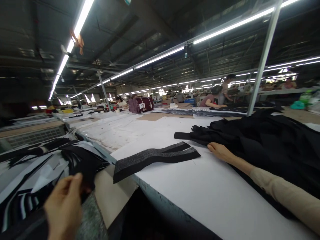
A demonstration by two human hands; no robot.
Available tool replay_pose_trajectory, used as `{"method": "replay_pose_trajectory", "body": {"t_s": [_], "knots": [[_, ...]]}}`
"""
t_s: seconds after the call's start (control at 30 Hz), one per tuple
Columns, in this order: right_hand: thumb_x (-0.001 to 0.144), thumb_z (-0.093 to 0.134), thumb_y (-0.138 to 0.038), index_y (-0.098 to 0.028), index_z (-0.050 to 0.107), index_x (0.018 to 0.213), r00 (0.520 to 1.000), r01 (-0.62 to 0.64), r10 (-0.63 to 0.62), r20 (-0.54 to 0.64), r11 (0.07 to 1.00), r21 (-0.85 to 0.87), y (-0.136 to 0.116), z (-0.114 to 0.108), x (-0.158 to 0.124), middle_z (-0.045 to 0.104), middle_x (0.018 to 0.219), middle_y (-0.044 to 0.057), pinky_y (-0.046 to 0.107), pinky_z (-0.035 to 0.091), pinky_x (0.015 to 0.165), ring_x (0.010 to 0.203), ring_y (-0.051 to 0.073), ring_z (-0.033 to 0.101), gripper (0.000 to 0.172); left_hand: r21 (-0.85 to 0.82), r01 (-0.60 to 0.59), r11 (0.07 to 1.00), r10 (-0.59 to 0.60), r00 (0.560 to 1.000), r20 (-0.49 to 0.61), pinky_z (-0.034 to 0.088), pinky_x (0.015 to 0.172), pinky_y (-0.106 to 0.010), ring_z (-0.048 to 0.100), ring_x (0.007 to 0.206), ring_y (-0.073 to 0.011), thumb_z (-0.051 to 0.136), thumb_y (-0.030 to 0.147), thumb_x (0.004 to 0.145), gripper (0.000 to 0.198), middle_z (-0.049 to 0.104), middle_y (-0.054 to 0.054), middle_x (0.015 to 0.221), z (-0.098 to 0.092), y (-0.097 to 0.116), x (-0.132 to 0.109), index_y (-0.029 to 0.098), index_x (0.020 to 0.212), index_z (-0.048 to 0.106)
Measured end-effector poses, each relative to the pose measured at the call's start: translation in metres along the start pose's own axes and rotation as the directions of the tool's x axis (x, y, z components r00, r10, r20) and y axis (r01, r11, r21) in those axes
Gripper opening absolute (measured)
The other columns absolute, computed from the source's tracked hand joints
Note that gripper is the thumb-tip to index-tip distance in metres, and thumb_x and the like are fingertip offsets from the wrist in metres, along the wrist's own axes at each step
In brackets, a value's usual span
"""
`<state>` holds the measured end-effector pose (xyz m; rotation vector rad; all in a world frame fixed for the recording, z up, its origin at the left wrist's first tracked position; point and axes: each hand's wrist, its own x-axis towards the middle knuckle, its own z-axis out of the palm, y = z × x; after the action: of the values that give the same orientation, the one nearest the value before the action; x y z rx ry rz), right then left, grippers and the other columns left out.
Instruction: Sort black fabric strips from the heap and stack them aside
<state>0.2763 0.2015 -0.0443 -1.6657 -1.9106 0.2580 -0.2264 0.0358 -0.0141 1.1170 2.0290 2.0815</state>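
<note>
On the left, my left hand (66,203) has its thumb and fingers pinched together on a black fabric piece (86,168), which hangs over a heap of black and white pieces; motion blurs the hand somewhat. My right hand (220,151) reaches across the white-covered table (175,186) to the near edge of a large pile of black fabric (270,143). Its fingers are bent together against the cloth, with the tips partly hidden. Between the hands lies a split black-and-grey fabric strip (150,156), one end sticking out past the table's edge.
Black and white striped cut pieces (32,180) lie heaped at left, beside a brown cardboard sheet (113,193). A metal post (265,56) rises behind the black pile. Farther back are a maroon bundle (141,105), stacked layers (200,112) and a co-worker leaning over the table (210,101).
</note>
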Motion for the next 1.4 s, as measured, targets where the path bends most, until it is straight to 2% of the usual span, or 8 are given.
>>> {"method": "replay_pose_trajectory", "body": {"t_s": [0.13, 0.33, 0.43, 0.57, 0.63, 0.77, 1.17, 1.4], "knots": [[0.081, 0.042, -0.037, -0.018, 0.057, 0.079, 0.994, 0.061, -0.064, 0.09, 0.998, 0.027, -0.007, -0.016, -0.005, 0.064, 0.081, 0.007, 0.032, 0.043, 0.072, 0.077, 0.022, 0.058, 0.025, -0.145, -0.135, 0.98, 0.189, 0.856, 0.481, 0.035, 0.047, -0.021, 0.044, 0.049, -0.0102, 0.047, 0.044, 0.082, 0.028, 0.044, 0.006, 0.052, 0.079, 0.024, -0.079, 0.019, 0.07, 0.049], [0.082, 0.037, -0.063, -0.014, 0.054, 0.095, 0.845, -0.135, -0.075, 0.529, 0.928, 0.347, -0.052, -0.013, -0.04, 0.065, 0.081, 0.01, 0.024, 0.044, 0.05, 0.064, 0.016, 0.061, 0.054, -0.263, -0.533, 0.804, 0.494, 0.353, 0.795, 0.041, 0.068, -0.027, 0.051, 0.076, -0.0155, 0.038, 0.016, 0.086, 0.017, 0.053, -0.002, 0.08, 0.145, 0.068, -0.172, 0.018, 0.074, 0.049], [0.079, 0.032, -0.072, -0.013, 0.049, 0.103, 0.717, -0.34, -0.054, 0.695, 0.843, 0.416, -0.071, -0.009, -0.059, 0.062, 0.072, 0.008, 0.021, 0.042, 0.043, 0.056, 0.014, 0.06, 0.067, -0.255, -0.594, 0.763, 0.483, 0.261, 0.836, 0.042, 0.073, -0.028, 0.051, 0.082, -0.017, 0.04, 0.014, 0.086, 0.016, 0.055, -0.004, 0.085, 0.152, 0.074, -0.187, 0.017, 0.078, 0.053], [0.078, 0.054, -0.053, -0.013, 0.046, 0.111, 0.735, -0.19, -0.204, 0.647, 0.854, 0.485, -0.079, -0.004, -0.068, 0.057, 0.072, 0.001, 0.022, 0.045, 0.046, 0.056, 0.012, 0.057, 0.052, -0.293, -0.609, 0.737, 0.472, 0.153, 0.869, 0.043, 0.078, -0.03, 0.051, 0.086, -0.0185, 0.048, 0.019, 0.085, 0.012, 0.056, -0.004, 0.087, 0.153, 0.078, -0.188, 0.017, 0.079, 0.058], [0.073, 0.062, -0.036, -0.014, 0.049, 0.108, 0.735, -0.108, -0.275, 0.62, 0.855, 0.507, -0.076, 0.0, -0.068, 0.054, 0.071, -0.002, 0.022, 0.046, 0.048, 0.054, 0.01, 0.054, 0.043, -0.309, -0.559, 0.769, 0.467, 0.163, 0.869, 0.043, 0.075, -0.028, 0.052, 0.082, -0.0171, 0.049, 0.025, 0.086, 0.016, 0.057, -0.003, 0.083, 0.154, 0.081, -0.184, 0.018, 0.076, 0.058], [0.067, 0.058, -0.02, -0.015, 0.051, 0.103, 0.785, -0.038, -0.296, 0.544, 0.854, 0.52, -0.067, 0.004, -0.064, 0.05, 0.066, -0.005, 0.022, 0.043, 0.048, 0.051, 0.009, 0.05, 0.037, -0.196, -0.59, 0.783, 0.464, 0.345, 0.816, 0.041, 0.08, -0.032, 0.051, 0.089, -0.0197, 0.044, 0.026, 0.088, 0.019, 0.057, -0.006, 0.093, 0.163, 0.08, -0.174, 0.017, 0.095, 0.059], [0.076, 0.05, -0.019, -0.013, 0.061, 0.092, 0.848, 0.178, -0.26, 0.462, 0.96, 0.215, -0.041, -0.027, -0.058, 0.056, 0.064, 0.0, 0.022, 0.04, 0.051, 0.054, 0.011, 0.051, 0.02, -0.241, -0.578, 0.78, 0.387, 0.143, 0.911, 0.039, 0.07, -0.025, 0.055, 0.081, -0.016, 0.052, 0.012, 0.079, 0.023, 0.058, -0.001, 0.081, 0.212, 0.084, -0.182, 0.023, 0.089, 0.069], [0.079, 0.047, -0.013, -0.014, 0.066, 0.089, 0.775, 0.497, -0.487, 0.402, 0.863, 0.088, -0.041, -0.035, -0.055, 0.064, 0.082, 0.006, 0.024, 0.044, 0.068, 0.071, 0.015, 0.059, 0.022, -0.272, -0.568, 0.777, 0.419, 0.144, 0.896, 0.041, 0.073, -0.026, 0.054, 0.083, -0.0162, 0.05, 0.013, 0.08, 0.027, 0.058, -0.002, 0.083, 0.214, 0.075, -0.186, 0.024, 0.096, 0.068]]}}
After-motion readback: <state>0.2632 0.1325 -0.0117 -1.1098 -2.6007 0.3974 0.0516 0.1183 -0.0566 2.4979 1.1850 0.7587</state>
